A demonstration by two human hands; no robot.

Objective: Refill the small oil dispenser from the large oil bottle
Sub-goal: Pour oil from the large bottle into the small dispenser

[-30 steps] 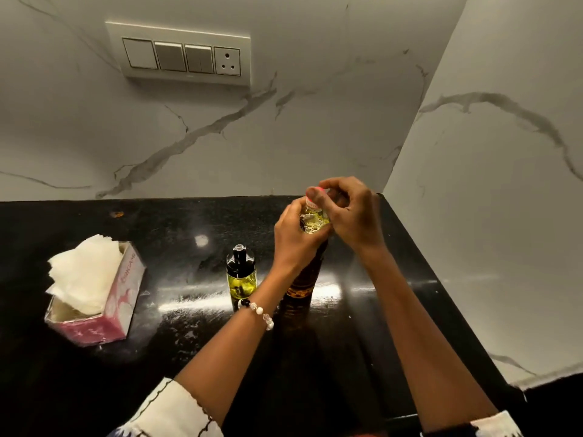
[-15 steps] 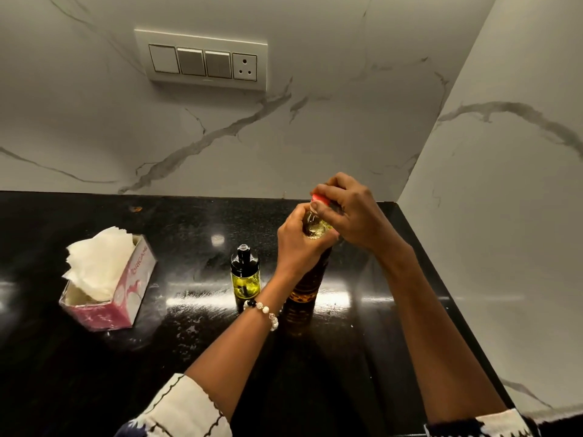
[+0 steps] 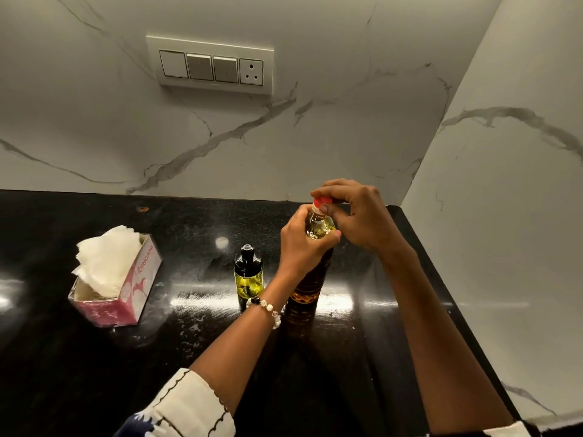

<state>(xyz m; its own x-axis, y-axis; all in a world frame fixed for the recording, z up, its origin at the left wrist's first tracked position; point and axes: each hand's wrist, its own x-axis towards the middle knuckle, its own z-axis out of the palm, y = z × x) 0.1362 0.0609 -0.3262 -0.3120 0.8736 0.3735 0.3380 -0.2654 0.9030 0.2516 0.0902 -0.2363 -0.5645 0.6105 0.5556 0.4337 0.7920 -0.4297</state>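
Note:
The large oil bottle (image 3: 310, 279) stands upright on the black counter (image 3: 189, 342), clear with yellow oil and a dark label. My left hand (image 3: 303, 244) grips its shoulder just below the neck. My right hand (image 3: 356, 212) pinches the red cap (image 3: 321, 200) on top with curled fingers. The small oil dispenser (image 3: 248, 274), with a black top and yellow-green oil inside, stands upright just left of the large bottle, untouched.
A pink tissue box (image 3: 126, 288) with white tissues sticking out sits at the counter's left. Marble walls close the back and right side, with a switch panel (image 3: 209, 66) on the back wall. The counter's right edge runs close to my right arm.
Both hands have stayed on the large bottle and its cap, my right hand's fingers shifting around the cap. The camera view has tilted, so everything sits lower and further right in frame.

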